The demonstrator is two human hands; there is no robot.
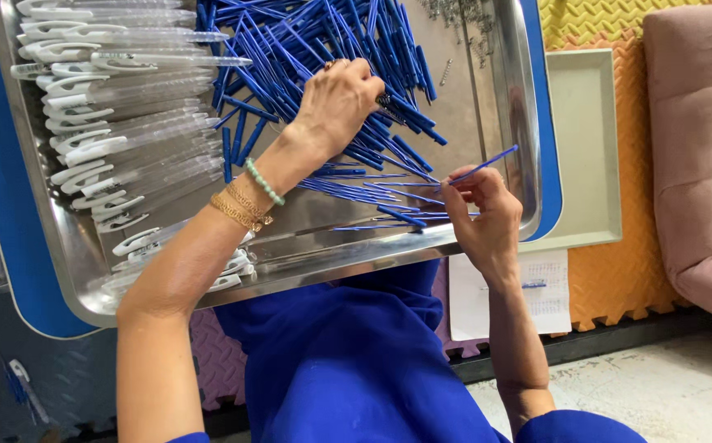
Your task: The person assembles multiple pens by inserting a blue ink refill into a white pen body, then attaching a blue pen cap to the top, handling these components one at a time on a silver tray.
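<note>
Blue refills [323,49] heaped in steel tray [307,254], clear barrels [126,107] alongside

Metal tray [389,254] under both hands, pen barrels [126,123] in it left of the left hand [335,102], refills [323,41] beneath it, one refill [487,162] in the right hand [483,217], paper sheet [549,287] below.

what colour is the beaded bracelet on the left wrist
Pale green beaded bracelet on the left hand wrist; head view.
</note>
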